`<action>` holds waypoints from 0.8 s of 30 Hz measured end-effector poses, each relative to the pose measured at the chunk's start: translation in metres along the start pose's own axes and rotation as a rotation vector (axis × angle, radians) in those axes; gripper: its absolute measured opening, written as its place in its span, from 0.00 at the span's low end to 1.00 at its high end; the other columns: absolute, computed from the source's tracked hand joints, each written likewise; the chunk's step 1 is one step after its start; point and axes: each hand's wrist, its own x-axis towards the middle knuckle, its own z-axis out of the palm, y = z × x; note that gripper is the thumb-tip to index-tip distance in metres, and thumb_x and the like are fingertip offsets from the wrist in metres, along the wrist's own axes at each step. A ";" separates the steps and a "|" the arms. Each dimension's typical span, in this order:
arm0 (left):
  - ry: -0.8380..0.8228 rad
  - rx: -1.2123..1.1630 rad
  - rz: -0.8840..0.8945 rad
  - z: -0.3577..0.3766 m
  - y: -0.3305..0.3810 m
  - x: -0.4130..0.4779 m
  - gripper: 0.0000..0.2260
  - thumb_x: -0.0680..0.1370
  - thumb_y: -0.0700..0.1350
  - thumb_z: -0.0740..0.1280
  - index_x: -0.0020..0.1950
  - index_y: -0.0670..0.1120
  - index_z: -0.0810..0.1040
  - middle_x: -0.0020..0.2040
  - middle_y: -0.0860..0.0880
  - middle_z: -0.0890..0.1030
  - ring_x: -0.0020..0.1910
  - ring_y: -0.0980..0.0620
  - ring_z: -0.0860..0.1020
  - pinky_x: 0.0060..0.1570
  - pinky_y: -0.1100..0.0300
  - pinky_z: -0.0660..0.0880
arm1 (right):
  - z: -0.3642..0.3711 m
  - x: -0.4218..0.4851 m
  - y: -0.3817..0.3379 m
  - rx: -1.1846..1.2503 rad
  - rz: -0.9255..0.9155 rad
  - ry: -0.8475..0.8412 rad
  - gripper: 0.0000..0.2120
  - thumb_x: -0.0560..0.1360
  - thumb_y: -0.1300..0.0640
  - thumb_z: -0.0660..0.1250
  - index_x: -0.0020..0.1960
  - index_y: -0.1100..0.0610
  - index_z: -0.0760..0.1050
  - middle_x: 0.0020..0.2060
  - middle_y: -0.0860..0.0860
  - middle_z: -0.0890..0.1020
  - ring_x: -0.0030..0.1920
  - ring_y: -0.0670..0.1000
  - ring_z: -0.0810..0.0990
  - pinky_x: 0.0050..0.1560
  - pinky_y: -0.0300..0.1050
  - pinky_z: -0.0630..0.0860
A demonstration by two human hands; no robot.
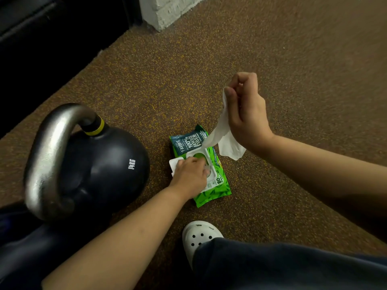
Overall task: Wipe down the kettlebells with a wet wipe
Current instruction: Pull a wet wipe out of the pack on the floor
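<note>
Currently the right hand (245, 114) is raised above the floor, thumb and forefinger pinched tight on the top edge of a white wet wipe (220, 126), other fingers curled in. The wipe hangs down from the pinch in a stretched strip. Its lower end reaches the opening of the wet wipe pack (218, 190), and a loose fold hangs under the wrist.

Left hand (189, 176) is down on the pack, palm over the white dispenser frame, fingers bent onto the opening. The fingertips are blurred, so I can't tell if they pinch anything or just press. The white flip lid (173, 164) is open, sticking out from under the left hand on the kettlebell side.

The pack is green with a dark blue end, printed "100% BAMBOO FIBER" and "80", and lies flat on the brown speckled floor (293, 59).

The kettlebell (104, 168) is black and marked "14KG", with a bare steel handle (50, 147) and a yellow band (98, 127) at the handle base. It stands upright on the floor just left of the pack, near it but not touching, and neither hand is on it.

White clog (199, 235) sits on the floor just below the pack, with a dark trouser leg (272, 264) above it. A white brick corner (167, 9) is at the top of the view.
</note>
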 end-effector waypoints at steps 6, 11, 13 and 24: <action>0.147 0.083 -0.197 -0.007 0.000 0.006 0.17 0.78 0.50 0.61 0.65 0.47 0.67 0.62 0.47 0.71 0.62 0.47 0.68 0.58 0.53 0.63 | 0.002 0.000 -0.003 0.007 -0.009 -0.005 0.02 0.79 0.63 0.57 0.49 0.57 0.63 0.32 0.39 0.67 0.30 0.39 0.69 0.34 0.28 0.63; 0.161 0.287 -0.066 -0.008 -0.002 0.011 0.25 0.80 0.44 0.58 0.75 0.51 0.53 0.75 0.47 0.58 0.73 0.47 0.59 0.66 0.51 0.59 | 0.007 -0.002 -0.002 0.008 -0.023 -0.004 0.03 0.79 0.62 0.57 0.50 0.63 0.66 0.34 0.38 0.67 0.31 0.38 0.68 0.35 0.29 0.64; 0.043 0.396 0.043 -0.003 -0.002 0.008 0.28 0.81 0.41 0.52 0.77 0.49 0.42 0.78 0.47 0.44 0.77 0.47 0.46 0.72 0.47 0.49 | 0.008 -0.004 0.000 0.005 -0.031 -0.008 0.04 0.79 0.62 0.57 0.50 0.64 0.66 0.35 0.38 0.67 0.32 0.38 0.68 0.36 0.30 0.64; 0.189 0.296 -0.191 0.018 -0.003 -0.033 0.32 0.76 0.62 0.57 0.77 0.52 0.53 0.78 0.40 0.49 0.75 0.34 0.51 0.70 0.37 0.47 | 0.009 -0.008 0.001 -0.021 -0.042 -0.067 0.06 0.79 0.62 0.57 0.52 0.66 0.67 0.34 0.37 0.66 0.30 0.36 0.70 0.33 0.27 0.63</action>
